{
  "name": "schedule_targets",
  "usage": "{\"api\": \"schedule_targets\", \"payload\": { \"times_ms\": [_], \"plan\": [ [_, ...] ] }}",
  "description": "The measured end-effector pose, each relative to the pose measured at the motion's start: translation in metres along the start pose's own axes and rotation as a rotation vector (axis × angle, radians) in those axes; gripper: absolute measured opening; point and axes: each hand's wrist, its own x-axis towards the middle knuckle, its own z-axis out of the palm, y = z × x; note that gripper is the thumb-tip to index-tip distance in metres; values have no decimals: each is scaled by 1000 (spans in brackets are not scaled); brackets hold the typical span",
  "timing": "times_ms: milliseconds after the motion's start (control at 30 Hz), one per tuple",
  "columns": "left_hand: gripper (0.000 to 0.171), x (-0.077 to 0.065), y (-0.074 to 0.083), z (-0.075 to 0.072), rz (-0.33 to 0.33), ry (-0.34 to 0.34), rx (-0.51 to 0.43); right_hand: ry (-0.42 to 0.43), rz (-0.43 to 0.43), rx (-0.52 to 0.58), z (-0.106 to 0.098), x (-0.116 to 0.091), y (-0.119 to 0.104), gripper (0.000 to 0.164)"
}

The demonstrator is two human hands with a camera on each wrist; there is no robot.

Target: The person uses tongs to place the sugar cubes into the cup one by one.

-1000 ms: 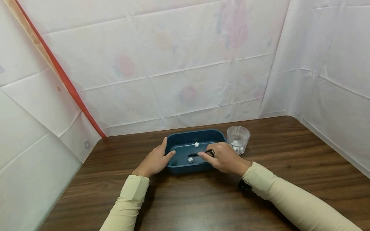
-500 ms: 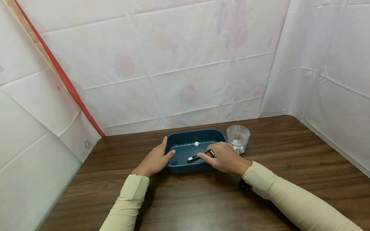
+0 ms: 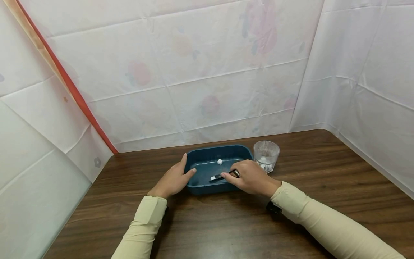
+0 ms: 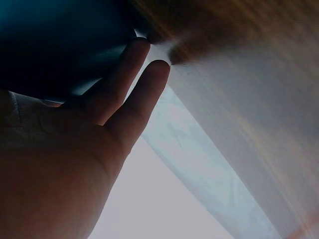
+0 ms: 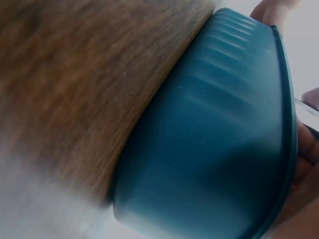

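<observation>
My right hand (image 3: 253,177) holds small dark tongs (image 3: 220,177) low inside a blue tray (image 3: 207,189). At the tips of the tongs is a small white cube (image 3: 212,178), apparently between them. A second white cube (image 3: 220,162) lies farther back on the tray floor. My left hand (image 3: 173,180) rests against the tray's left end, thumb over the rim; in the left wrist view its fingers (image 4: 142,94) lie straight along the outer wall. In the right wrist view the tray wall (image 5: 209,134) hides most of the tongs.
Close to the tray's right end stands a clear glass (image 3: 266,154) with white pieces in its bottom. The wooden table (image 3: 220,223) meets a pale printed cloth wall (image 3: 210,86) at the back. Another cloth wall (image 3: 378,108) borders the right side.
The tongs have moved toward the front of the tray and come onto the nearer white cube. My left hand and the glass have stayed in place.
</observation>
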Motion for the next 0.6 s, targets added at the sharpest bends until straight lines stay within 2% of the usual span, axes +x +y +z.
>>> {"api": "schedule_targets", "payload": {
  "times_ms": [600],
  "plan": [
    [82, 0, 0, 0, -4, -4, 1, 16, -40, 14, 1, 0, 0, 27]
  ]
}}
